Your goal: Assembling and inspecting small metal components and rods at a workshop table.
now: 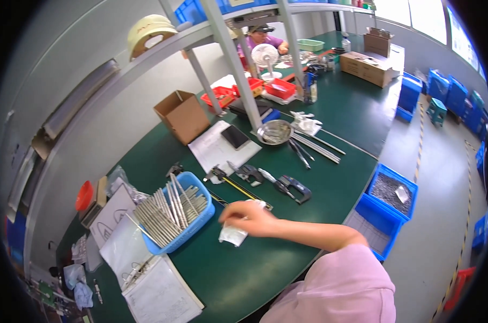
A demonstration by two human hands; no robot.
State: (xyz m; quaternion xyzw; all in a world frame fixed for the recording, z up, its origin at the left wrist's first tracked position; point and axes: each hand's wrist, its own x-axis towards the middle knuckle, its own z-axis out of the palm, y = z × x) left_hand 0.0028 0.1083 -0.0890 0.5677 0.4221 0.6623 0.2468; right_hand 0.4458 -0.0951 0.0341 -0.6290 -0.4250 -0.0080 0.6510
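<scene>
My right hand point(250, 217) reaches in from the right over the green bench, its fingers curled and pressed together. It grips a crumpled white cloth or tissue point(233, 236), which hangs below the fingers; the fingertips are partly hidden. Just left of it stands a light blue plastic basket point(203, 217) full of slim grey metal rods point(159, 219). Beyond the hand lie a caliper point(234, 183) with a yellow strip along it and two micrometers, one dark point(248, 172) and one with a C-shaped frame point(293, 188). My left hand is out of view.
An open ring binder point(160, 293) lies at the near left. Farther back are a phone point(235, 137) on papers, a metal bowl point(275, 132), long thin rods point(316, 146) and a cardboard box point(182, 116). Shelf posts point(233, 64) rise from the bench. Blue bins point(392, 191) stand beyond its right edge.
</scene>
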